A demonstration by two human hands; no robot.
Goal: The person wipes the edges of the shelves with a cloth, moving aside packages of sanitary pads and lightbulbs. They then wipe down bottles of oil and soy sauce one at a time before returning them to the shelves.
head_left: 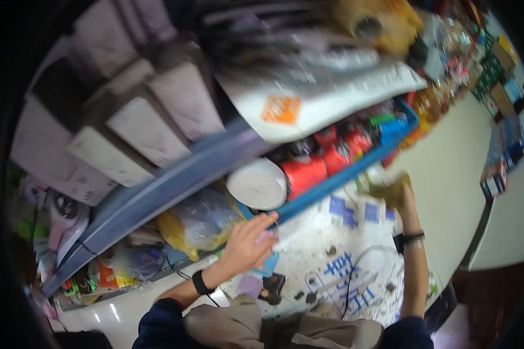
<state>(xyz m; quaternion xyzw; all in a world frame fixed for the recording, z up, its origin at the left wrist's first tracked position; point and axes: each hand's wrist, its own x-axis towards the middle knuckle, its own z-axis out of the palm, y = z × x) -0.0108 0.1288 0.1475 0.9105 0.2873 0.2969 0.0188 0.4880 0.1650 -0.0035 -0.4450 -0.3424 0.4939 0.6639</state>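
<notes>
My left hand (pixel 249 249) reaches to the near left corner of a long blue bin (pixel 332 189). Its fingers are stretched out, with the tips at the bin's rim. Something pinkish shows beneath the fingers, too blurred to name. A white round bowl-like item (pixel 257 184) and several red packages (pixel 305 176) lie in the bin. At the bin's right side, my right hand (pixel 406 198) is closed on an olive-green, cloth-like thing (pixel 388 192). Motion blur hides its exact kind.
Below the bin lies a white sheet (pixel 326 262) with blue print, dark specks and a black cable (pixel 350 279). A grey shelf edge (pixel 157 192) runs at left, with white boxes (pixel 148 131) above it and a yellow bag (pixel 198 224) below. Small boxes (pixel 495 180) stand at right.
</notes>
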